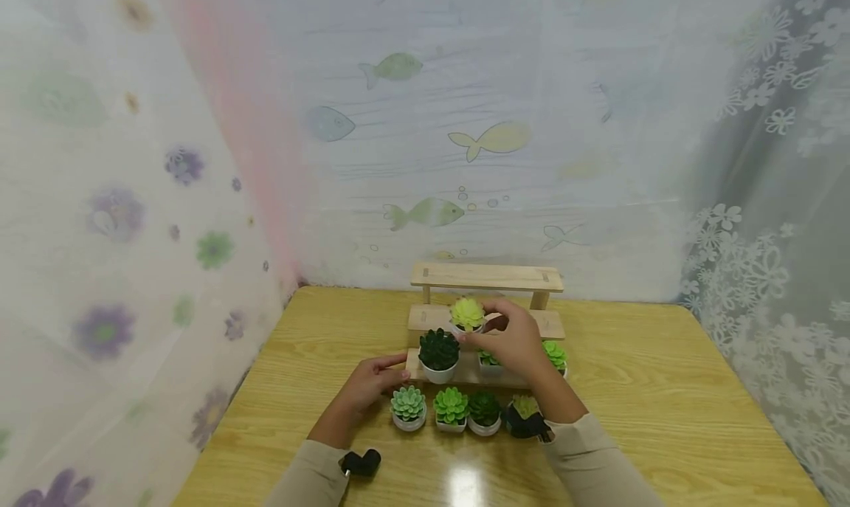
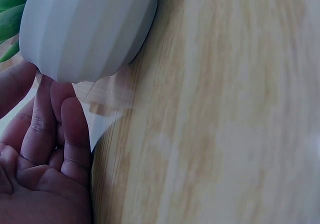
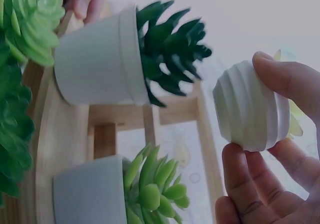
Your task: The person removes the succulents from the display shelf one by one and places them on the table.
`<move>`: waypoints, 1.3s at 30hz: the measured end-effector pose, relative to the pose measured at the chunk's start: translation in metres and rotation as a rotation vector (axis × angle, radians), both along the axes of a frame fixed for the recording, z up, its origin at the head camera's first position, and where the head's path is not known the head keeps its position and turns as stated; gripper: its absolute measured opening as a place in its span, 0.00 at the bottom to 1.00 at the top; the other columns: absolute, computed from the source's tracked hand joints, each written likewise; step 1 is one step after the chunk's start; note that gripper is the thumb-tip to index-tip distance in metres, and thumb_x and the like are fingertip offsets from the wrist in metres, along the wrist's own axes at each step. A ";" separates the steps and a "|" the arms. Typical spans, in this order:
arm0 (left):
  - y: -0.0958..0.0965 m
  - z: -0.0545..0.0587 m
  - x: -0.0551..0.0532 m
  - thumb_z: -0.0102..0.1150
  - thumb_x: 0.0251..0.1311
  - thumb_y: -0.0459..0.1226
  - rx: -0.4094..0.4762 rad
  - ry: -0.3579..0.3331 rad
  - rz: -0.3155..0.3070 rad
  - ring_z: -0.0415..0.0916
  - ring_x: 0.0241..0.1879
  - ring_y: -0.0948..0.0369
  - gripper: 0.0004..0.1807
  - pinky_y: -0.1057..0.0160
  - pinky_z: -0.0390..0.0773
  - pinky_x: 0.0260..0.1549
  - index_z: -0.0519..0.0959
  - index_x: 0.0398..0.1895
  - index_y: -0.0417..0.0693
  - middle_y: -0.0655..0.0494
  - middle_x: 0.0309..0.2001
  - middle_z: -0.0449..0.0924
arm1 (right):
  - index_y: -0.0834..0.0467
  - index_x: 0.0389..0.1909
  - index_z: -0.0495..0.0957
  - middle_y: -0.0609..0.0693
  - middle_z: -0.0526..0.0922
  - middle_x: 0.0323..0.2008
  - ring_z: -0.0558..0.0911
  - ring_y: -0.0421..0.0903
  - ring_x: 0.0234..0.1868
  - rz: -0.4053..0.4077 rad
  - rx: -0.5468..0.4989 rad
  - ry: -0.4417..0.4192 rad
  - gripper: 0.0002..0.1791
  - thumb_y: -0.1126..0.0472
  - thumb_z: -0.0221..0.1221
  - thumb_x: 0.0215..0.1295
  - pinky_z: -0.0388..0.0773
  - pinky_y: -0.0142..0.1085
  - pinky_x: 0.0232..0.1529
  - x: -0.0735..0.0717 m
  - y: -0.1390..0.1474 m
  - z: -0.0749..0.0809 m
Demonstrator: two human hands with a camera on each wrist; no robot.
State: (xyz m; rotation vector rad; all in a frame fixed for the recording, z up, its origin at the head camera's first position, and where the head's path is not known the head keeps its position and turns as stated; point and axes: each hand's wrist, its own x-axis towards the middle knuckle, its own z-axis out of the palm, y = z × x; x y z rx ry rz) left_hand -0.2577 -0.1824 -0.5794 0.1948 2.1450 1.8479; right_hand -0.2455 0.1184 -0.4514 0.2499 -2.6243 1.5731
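My right hand (image 1: 514, 341) holds a small yellow-green potted succulent (image 1: 468, 314) near the middle tier of a wooden stepped stand (image 1: 487, 276). In the right wrist view, its ribbed white pot (image 3: 250, 106) is between my thumb and fingers, apart from the wood. With thumb and fingers, my left hand (image 1: 368, 381) grips the left end of the stand's lowest tier; a white pot (image 2: 85, 28) partly hides that grip in the left wrist view. On this tier stand a dark green succulent (image 1: 439, 350), a light green one (image 1: 490, 359) partly behind my right hand, and another (image 1: 554, 354) at the right.
Along the stand's front on the wood-grain table (image 1: 285, 345) is a row of several potted succulents, including a pale green one (image 1: 408, 404) and a bright green one (image 1: 451, 406). My right wrist's black strap partly covers the rightmost. A fish-print curtain (image 1: 425, 160) hangs behind.
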 end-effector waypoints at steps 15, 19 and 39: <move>-0.001 0.000 -0.001 0.66 0.69 0.42 -0.005 -0.014 0.017 0.86 0.38 0.61 0.30 0.61 0.83 0.39 0.75 0.72 0.44 0.49 0.43 0.91 | 0.46 0.62 0.80 0.49 0.80 0.57 0.83 0.48 0.49 0.006 -0.047 -0.073 0.40 0.43 0.81 0.46 0.83 0.39 0.40 0.042 -0.001 -0.011; -0.001 0.000 -0.001 0.66 0.69 0.43 -0.005 -0.013 0.010 0.86 0.38 0.60 0.30 0.61 0.83 0.39 0.74 0.72 0.44 0.48 0.43 0.91 | 0.46 0.59 0.81 0.49 0.81 0.54 0.82 0.46 0.47 -0.004 -0.051 -0.100 0.38 0.43 0.82 0.45 0.82 0.40 0.40 0.053 -0.004 -0.015; 0.003 0.004 0.009 0.64 0.70 0.43 -0.025 -0.015 0.020 0.85 0.39 0.60 0.30 0.61 0.83 0.40 0.74 0.73 0.43 0.49 0.44 0.91 | 0.50 0.50 0.84 0.48 0.84 0.47 0.86 0.46 0.38 0.157 -0.019 -0.096 0.32 0.45 0.83 0.44 0.83 0.33 0.37 0.097 -0.011 -0.045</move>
